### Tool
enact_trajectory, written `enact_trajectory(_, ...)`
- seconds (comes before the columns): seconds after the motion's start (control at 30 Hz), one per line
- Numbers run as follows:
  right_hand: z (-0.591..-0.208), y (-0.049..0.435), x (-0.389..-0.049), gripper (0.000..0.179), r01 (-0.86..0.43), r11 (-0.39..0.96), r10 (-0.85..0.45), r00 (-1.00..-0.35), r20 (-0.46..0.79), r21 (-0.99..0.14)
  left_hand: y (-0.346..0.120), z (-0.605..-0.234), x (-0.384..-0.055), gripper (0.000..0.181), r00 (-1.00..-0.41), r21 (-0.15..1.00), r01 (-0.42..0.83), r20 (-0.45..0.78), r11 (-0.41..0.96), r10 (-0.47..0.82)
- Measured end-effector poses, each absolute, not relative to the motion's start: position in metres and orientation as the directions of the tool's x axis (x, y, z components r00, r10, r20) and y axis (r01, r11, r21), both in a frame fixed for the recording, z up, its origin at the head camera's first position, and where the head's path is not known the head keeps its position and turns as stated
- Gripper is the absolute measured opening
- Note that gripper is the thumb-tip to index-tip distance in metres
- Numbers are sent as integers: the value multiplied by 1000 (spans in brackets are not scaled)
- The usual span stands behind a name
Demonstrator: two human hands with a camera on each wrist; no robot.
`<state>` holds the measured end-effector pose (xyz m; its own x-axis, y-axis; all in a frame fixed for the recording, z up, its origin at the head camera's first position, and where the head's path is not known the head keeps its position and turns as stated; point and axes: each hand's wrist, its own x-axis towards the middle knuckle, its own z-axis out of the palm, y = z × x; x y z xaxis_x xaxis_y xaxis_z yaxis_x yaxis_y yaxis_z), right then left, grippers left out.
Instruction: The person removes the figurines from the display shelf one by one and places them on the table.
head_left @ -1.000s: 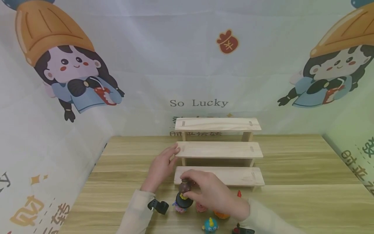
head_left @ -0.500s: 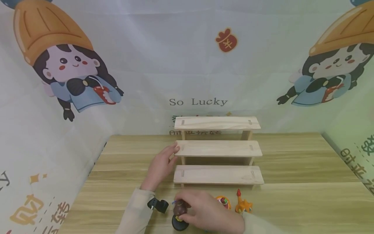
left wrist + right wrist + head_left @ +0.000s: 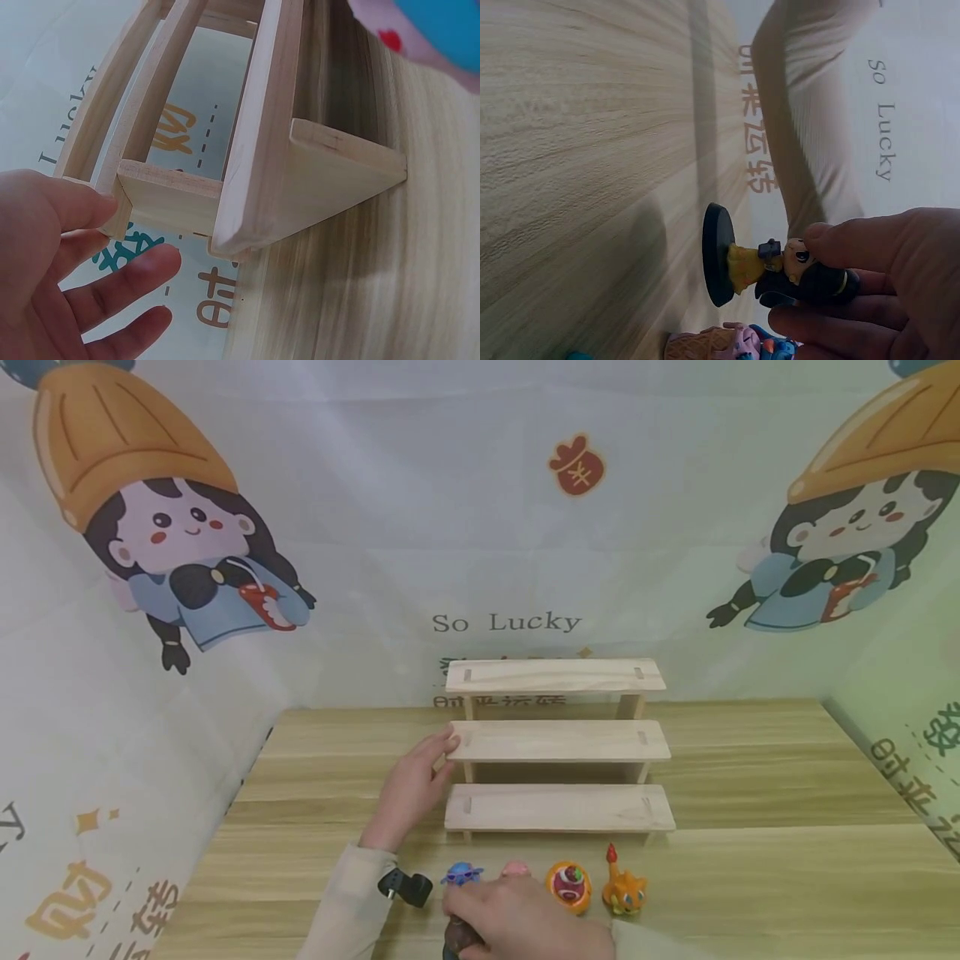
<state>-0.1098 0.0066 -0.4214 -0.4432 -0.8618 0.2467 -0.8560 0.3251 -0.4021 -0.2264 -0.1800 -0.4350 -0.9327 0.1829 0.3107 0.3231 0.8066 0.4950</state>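
Note:
A three-tier wooden shelf (image 3: 558, 742) stands near the back of the table. My left hand (image 3: 412, 793) grips the left end of its middle board between thumb and finger; in the left wrist view the other fingers (image 3: 127, 289) stick out loosely below. Near the table's front, my right hand (image 3: 528, 918) pinches a small figurine (image 3: 746, 262) by its dark-haired head. It has a yellow dress and a round black base (image 3: 718, 255), and stays upright. In the head view the hand covers most of it, and the frame's bottom edge cuts it off.
In a row before the shelf stand a blue-hatted figurine (image 3: 462, 873), a pink toy (image 3: 516, 867) partly behind the right hand, a round orange toy (image 3: 568, 887) and an orange dragon figure (image 3: 624, 890). A printed cloth (image 3: 360, 527) hangs behind the table.
My right hand has drawn the figurine back from the lowest board toward the front edge, uncovering the blue-hatted figurine and the orange toys. The left hand keeps its place on the shelf.

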Motion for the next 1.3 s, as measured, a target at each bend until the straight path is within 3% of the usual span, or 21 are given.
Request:
enact_trajectory(0.17,-429,5,-111,26,-919,329,-881,-381,280,-217,-180,-435,-225,40,-933,496,325,308,805,187)
enact_trajectory(0.37,-432,4,-112,29,-932,357,-891,-359,276,-61,-179,-436,-226,40,-933,507,324,310,799,182)
enact_trajectory(0.6,-433,2,-113,29,-925,381,-896,-372,242,-13,-179,-436,-226,40,-933,508,324,311,798,181)
enact_trajectory(0.97,-435,1,-114,28,-911,412,-889,-409,208,-30,-179,-437,-225,41,-935,504,315,309,805,172)
enact_trajectory(1.3,-440,0,-115,30,-915,397,-897,-370,241,69,-180,-438,-225,41,-933,503,322,314,802,178)
